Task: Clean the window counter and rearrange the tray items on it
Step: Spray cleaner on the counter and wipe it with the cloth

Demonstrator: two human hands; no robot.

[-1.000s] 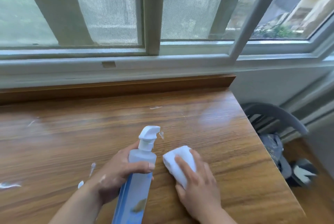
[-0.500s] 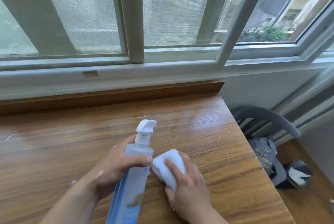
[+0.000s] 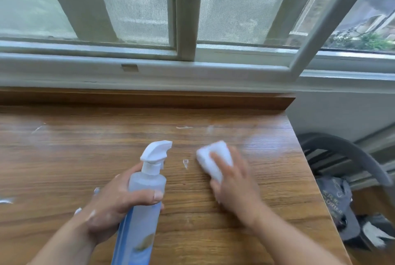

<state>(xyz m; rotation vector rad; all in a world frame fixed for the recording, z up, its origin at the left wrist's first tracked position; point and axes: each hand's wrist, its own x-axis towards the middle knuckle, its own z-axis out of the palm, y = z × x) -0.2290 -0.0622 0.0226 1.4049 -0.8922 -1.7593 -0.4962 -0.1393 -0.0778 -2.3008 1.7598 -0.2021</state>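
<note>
A wooden counter (image 3: 64,157) runs below the window. My left hand (image 3: 113,202) grips a clear blue spray bottle (image 3: 145,192) with a white trigger head, held upright near the front middle. My right hand (image 3: 235,183) presses a white sponge (image 3: 211,155) flat on the wood to the right of the bottle, and it is blurred by motion. White smears and foam specks (image 3: 185,163) lie on the surface between bottle and sponge and farther left. No tray is in view.
The counter ends at its right edge (image 3: 307,179). Beyond it a grey chair (image 3: 342,157) with a dark bag (image 3: 337,200) on it stands lower down. A raised wooden lip (image 3: 149,99) and the window frame (image 3: 186,29) close off the back.
My right hand has slid the sponge to the right, away from the bottle. The left hand keeps its hold on the bottle. The camera has shifted.
</note>
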